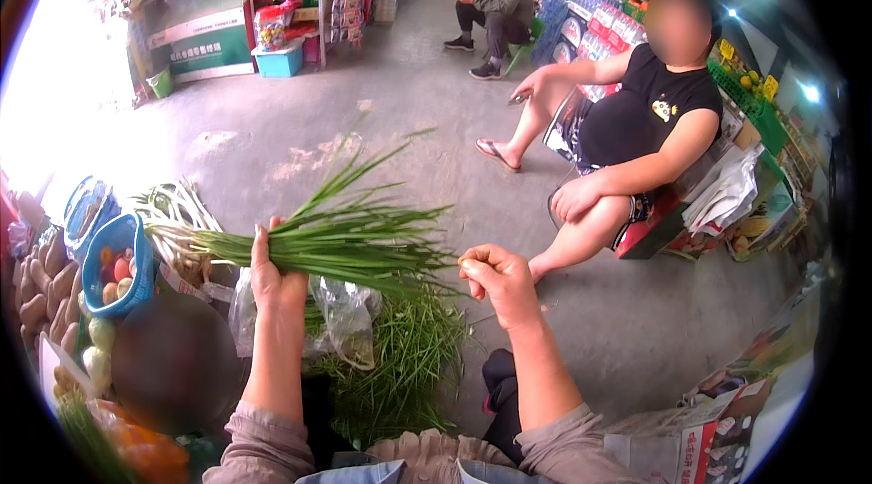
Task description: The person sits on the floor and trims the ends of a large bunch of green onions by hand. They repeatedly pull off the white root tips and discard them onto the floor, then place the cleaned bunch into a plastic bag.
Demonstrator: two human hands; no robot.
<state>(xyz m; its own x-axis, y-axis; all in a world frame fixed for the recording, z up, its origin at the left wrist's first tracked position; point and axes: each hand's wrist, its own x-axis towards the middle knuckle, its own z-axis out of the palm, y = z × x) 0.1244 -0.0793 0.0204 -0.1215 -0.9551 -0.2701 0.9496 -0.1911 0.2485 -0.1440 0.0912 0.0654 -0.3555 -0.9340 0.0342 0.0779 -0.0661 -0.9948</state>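
Observation:
A bunch of long green garlic chives (354, 239) lies across my left hand (278, 273), which is closed around it near the pale stem ends. The leaf tips fan out to the right. My right hand (499, 280) is at those tips, thumb and fingertips pinched together on what looks like a thin leaf end. Below both hands, a loose heap of green leaves (409, 348) spreads over the floor. A clear plastic bag (347, 320) lies at the heap's upper left, partly under the bunch.
Spring onions (184, 211), a blue basket (95, 280) of round produce and sweet potatoes (41, 293) stand at left. One person (654, 123) sits close at right, another (501, 7) farther back. A printed carton (722, 436) is at lower right.

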